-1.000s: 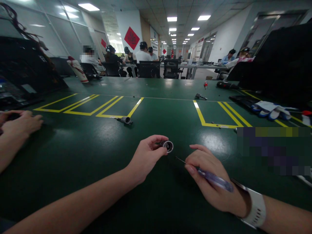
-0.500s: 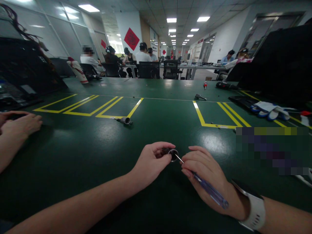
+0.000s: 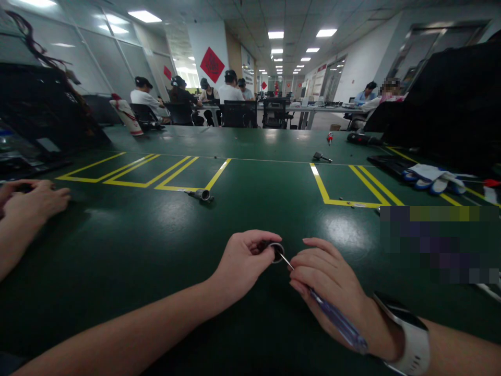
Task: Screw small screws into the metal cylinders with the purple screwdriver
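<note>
Near the middle of the green table, my left hand [image 3: 246, 261] pinches a small round metal part [image 3: 280, 251] with a hollow, ring-shaped mouth turned toward me. Most of that part is hidden behind my fingers. My right hand [image 3: 332, 284] grips a screwdriver [image 3: 340, 322] with a clear violet handle, which slants down to the right under my palm. Its thin shaft runs up to the left and its tip is inside the part's opening. Beyond my hands lies a similar metal cup-shaped part with a stem [image 3: 202, 195], on its side.
Another stemmed metal part [image 3: 321, 156] and a red-tipped tool [image 3: 330, 138] lie farther back. Yellow tape [image 3: 176, 185] marks the green table. White-and-blue gloves [image 3: 434, 177] rest at the right. Another person's hands [image 3: 33, 203] are at the left edge.
The screwdriver's handle and my right hand have dropped slightly. The ring-mouthed part has turned a little in my left hand. Both grips stay as they were.
</note>
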The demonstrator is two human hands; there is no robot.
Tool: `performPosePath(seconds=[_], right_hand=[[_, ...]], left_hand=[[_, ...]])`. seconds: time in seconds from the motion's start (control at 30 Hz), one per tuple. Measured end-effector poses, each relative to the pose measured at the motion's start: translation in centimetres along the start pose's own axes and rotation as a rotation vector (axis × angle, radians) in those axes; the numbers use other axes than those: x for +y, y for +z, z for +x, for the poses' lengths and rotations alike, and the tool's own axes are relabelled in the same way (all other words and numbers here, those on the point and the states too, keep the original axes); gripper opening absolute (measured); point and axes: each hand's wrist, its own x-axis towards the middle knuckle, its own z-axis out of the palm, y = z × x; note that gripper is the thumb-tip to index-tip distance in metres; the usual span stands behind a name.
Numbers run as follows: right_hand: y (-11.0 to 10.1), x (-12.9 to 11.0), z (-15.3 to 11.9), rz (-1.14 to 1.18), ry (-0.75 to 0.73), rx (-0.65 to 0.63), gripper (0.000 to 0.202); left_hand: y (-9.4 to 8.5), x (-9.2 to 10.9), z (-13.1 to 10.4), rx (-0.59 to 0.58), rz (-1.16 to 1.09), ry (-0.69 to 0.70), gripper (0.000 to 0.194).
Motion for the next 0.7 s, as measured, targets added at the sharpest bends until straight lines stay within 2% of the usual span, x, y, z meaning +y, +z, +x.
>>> performPosePath(seconds=[0.7], right_hand=[[0.03, 0.01, -0.31, -0.006, 0.018, -0.021, 0.011]], left_hand=[[-0.07, -0.08, 0.06, 0.002, 0.000, -0.003, 0.022]])
